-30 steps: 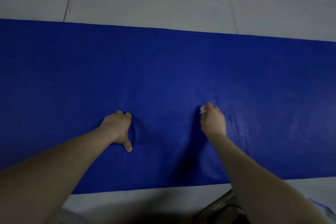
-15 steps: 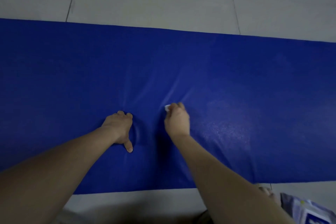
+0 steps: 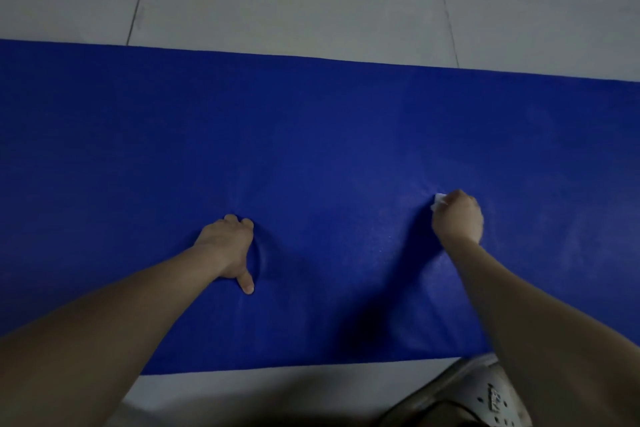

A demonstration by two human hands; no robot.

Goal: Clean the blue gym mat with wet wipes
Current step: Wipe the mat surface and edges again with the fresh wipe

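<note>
The blue gym mat (image 3: 311,135) lies flat across the tiled floor, spanning the whole width of the view. My right hand (image 3: 457,218) grips a small white wet wipe (image 3: 439,200), only a corner of which shows past the knuckles, and presses it onto the mat right of centre. My left hand (image 3: 228,246) rests on the mat left of centre with fingers curled under and thumb pointing back toward me, denting the surface.
Grey floor tiles (image 3: 294,0) lie beyond the mat's far edge, and a strip of floor (image 3: 277,388) runs along the near edge. A pale perforated shoe (image 3: 485,399) sits at the bottom right beside the mat's near edge.
My right hand swept the wipe left toward my left hand, then back far to the right. The left hand stayed planted in place. The wrinkles between the hands have flattened.
</note>
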